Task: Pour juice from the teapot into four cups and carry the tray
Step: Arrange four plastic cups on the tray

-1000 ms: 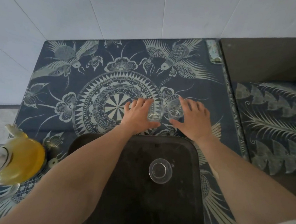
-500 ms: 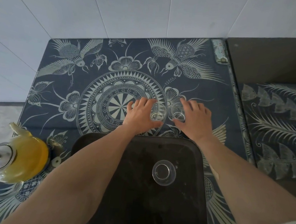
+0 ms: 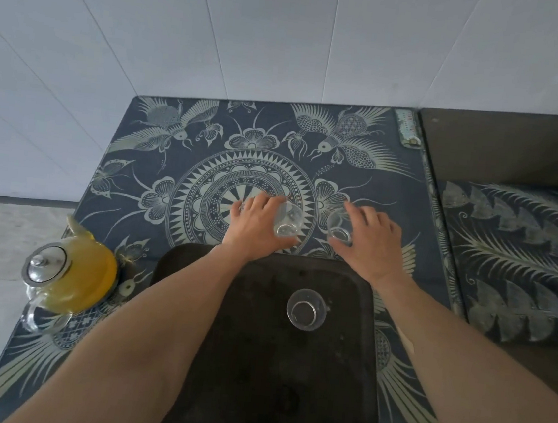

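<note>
A person stands at a counter covered by a dark blue cloth printed with pale birds, flowers and a round mandala. A dark rectangular tray lies on the cloth at the near edge, and everything here is placed against it.

Just beyond the tray's far edge, each hand holds a small clear glass cup. The left hand has its fingers and thumb curled round one cup; the right hand is wrapped the same way round a second cup. A moment ago both cups stood close together between the hands. Now they are drawn apart and look tipped, mouths toward the far wall, seemingly lifted off the cloth. I read this as the cups being picked up for the tray.

A third clear glass cup stands upright on the tray, right of its middle, and appears empty. A fourth cup is not in sight.

Left of the tray, well apart from both hands, a round glass teapot of yellow juice with a shiny metal lid sits untouched at the cloth's edge. Pouring has not begun; the cups are being gathered first, and a fourth is likely needed.
</note>
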